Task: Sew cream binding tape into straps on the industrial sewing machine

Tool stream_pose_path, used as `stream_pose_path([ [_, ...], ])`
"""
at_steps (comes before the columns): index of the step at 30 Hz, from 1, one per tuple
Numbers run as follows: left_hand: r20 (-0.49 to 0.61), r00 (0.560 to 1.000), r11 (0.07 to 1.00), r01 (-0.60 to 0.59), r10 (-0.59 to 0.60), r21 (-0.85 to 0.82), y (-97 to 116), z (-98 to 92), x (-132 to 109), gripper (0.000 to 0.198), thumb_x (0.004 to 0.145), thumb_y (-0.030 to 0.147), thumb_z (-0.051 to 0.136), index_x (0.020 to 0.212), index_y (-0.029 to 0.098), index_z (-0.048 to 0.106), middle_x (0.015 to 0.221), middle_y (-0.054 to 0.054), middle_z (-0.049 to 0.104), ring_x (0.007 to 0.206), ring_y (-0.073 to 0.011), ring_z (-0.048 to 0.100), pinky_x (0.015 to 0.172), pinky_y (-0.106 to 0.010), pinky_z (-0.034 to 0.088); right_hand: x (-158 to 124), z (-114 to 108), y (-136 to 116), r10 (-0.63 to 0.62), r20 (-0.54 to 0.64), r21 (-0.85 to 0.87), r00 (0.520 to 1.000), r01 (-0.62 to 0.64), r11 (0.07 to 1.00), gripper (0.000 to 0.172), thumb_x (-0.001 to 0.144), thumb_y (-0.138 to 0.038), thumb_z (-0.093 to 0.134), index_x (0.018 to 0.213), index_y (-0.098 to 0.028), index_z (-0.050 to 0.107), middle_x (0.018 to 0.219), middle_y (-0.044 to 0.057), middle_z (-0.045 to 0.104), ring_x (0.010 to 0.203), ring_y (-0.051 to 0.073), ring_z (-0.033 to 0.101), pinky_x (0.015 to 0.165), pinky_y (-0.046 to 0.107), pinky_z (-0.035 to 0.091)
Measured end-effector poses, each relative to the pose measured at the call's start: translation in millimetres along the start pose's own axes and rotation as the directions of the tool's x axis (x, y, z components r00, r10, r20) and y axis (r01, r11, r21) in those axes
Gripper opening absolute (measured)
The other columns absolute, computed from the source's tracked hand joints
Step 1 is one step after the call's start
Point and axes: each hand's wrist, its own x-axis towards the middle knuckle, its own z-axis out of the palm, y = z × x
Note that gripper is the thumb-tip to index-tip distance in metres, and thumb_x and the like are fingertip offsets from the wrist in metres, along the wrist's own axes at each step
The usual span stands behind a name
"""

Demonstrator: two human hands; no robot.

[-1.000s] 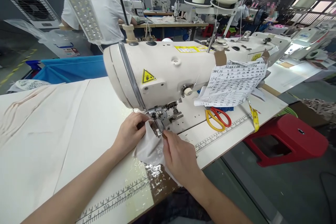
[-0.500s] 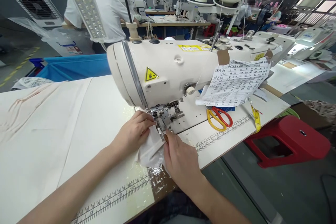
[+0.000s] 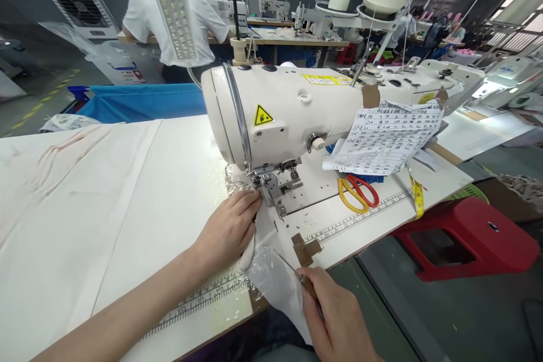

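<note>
My left hand (image 3: 229,229) rests fingers down on a small piece of white fabric (image 3: 271,271) at the presser foot (image 3: 274,189) of a white industrial sewing machine (image 3: 292,116). The fabric hangs over the table's front edge. My right hand (image 3: 339,322) is down at the front edge, closed around the handle of a thin pointed metal tool (image 3: 292,271) that slants up over the fabric. A brown tape patch (image 3: 304,247) lies just right of the fabric.
Yellow and red scissors (image 3: 358,192), a handwritten paper sheet (image 3: 386,136) and a yellow tape measure (image 3: 418,195) sit right of the needle. A red plastic stool (image 3: 470,237) stands on the floor. A blue bin (image 3: 144,100) and a person in white (image 3: 169,22) are behind.
My right hand has drawn back from the presser foot to the table's front edge, holding the pointed tool. The left hand stays on the fabric. The camera has shifted left.
</note>
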Motion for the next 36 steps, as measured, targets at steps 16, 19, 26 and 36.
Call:
stream_pose_path([
  [16,0.031,0.999,0.999,-0.027,0.025,0.043,0,0.0,-3,0.048,0.103,0.026,0.031,0.136,0.003,0.057,0.141,-0.017,0.058,0.136,-0.0308,0.046,0.113,-0.051,0.045,18,-4,-6,-0.052,-0.081,-0.145,0.995,0.04,0.989,0.032,0.092,-0.006,0.037,0.116,-0.019,0.054,0.092,0.004,0.075,0.071,0.019,0.074,0.057,0.028,0.054],
  [19,0.038,0.999,0.999,-0.006,0.004,0.045,4,-2.7,-2,0.049,0.103,0.028,0.03,0.136,0.003,0.056,0.14,-0.018,0.057,0.135,-0.0314,0.046,0.112,-0.051,0.046,21,-4,-6,-0.061,-0.086,-0.168,0.994,0.046,0.985,0.032,0.092,-0.006,0.037,0.115,-0.019,0.054,0.092,0.004,0.075,0.071,0.02,0.074,0.056,0.028,0.054],
  [26,-0.003,0.999,0.992,-0.039,0.039,0.123,12,-1.6,-5,0.049,0.103,0.028,0.03,0.135,0.001,0.056,0.137,-0.02,0.058,0.132,-0.0331,0.049,0.109,-0.048,0.046,31,-6,-7,-0.032,-0.044,-0.188,0.999,0.023,0.982,0.031,0.093,-0.006,0.037,0.114,-0.018,0.055,0.091,0.005,0.074,0.074,0.023,0.075,0.057,0.031,0.054],
  [36,-0.021,0.997,0.987,-0.067,0.07,0.149,22,-5.8,-9,0.047,0.102,0.024,0.031,0.135,0.002,0.056,0.138,-0.018,0.059,0.131,-0.0314,0.051,0.112,-0.049,0.039,41,-4,-10,-0.019,-0.008,-0.191,1.0,0.017,0.982,0.029,0.093,-0.008,0.038,0.114,-0.019,0.055,0.093,0.006,0.073,0.073,0.024,0.073,0.056,0.032,0.051],
])
